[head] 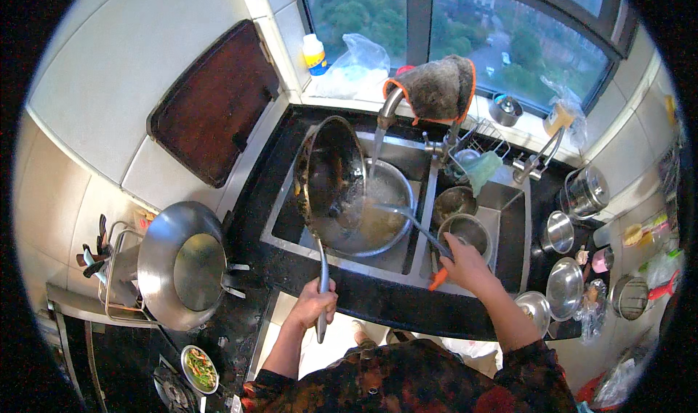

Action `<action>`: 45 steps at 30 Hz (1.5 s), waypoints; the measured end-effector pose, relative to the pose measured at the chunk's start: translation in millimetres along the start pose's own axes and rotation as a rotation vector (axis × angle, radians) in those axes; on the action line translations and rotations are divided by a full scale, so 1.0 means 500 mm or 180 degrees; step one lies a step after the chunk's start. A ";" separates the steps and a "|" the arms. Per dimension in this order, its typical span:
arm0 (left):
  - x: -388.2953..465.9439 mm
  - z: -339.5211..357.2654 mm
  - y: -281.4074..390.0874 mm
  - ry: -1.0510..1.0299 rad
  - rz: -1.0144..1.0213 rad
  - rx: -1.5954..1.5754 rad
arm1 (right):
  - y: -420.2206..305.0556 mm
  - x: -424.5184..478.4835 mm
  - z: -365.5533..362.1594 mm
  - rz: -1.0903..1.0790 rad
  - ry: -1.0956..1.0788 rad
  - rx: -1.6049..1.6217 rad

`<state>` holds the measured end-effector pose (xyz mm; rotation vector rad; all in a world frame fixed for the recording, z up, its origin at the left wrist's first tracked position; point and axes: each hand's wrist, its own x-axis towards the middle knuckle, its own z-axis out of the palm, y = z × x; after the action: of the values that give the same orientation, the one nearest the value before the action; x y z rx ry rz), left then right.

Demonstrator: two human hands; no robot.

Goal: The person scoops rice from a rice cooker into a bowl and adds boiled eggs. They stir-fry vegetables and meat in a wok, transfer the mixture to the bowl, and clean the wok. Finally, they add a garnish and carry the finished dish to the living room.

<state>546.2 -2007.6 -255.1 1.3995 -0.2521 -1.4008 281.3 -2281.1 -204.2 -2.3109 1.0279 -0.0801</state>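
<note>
My left hand [314, 305] grips the metal handle of a wok [332, 167], which is tilted on its side over the left sink basin. Water runs from the faucet [388, 113] and splashes at the wok's lower inside. Below it, a large metal basin [406, 233] holds cloudy water. My right hand [469, 263] is closed around the dark handle of a long utensil [420, 225], whose orange end [438, 280] sticks out below the hand. The utensil's far end reaches over the basin toward the wok; splashing water blurs its head.
Metal bowls [466, 233] sit in the right sink basin. A second wok [158, 266] leans on the left, above a plate of food [199, 369] by the stove. Pots and bowls [564, 287] line the right counter. A furry cloth [436, 88] drapes the faucet.
</note>
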 end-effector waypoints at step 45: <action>-0.031 0.047 -0.084 -0.2190 -0.0188 -0.3638 | 0.050 0.676 -0.009 -0.1426 0.0760 -0.1285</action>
<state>501.3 -1991.1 -271.4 -0.0219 0.1621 -1.6163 499.6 -2530.4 -275.2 -2.9263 0.6558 -0.3635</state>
